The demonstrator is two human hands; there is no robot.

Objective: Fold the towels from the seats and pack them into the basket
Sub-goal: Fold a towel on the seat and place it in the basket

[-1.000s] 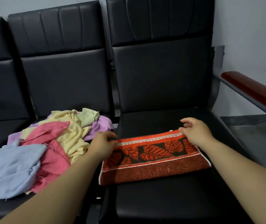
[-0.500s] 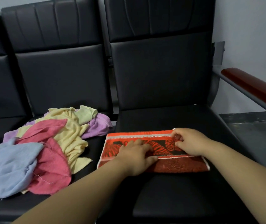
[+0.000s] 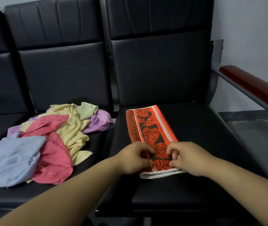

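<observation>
The black right-hand seat (image 3: 198, 131) carries 1 folded orange leaf-print towel (image 3: 149, 128), lying front to back. The middle seat (image 3: 97, 141) carries a loose heap of blue, pink, yellow, green and purple towels (image 3: 51, 144).

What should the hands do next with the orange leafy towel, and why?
Probably fold the near end over to the far end: the left hand and right hand both pinch that end of the orange towel, which lies as a long strip.
</observation>
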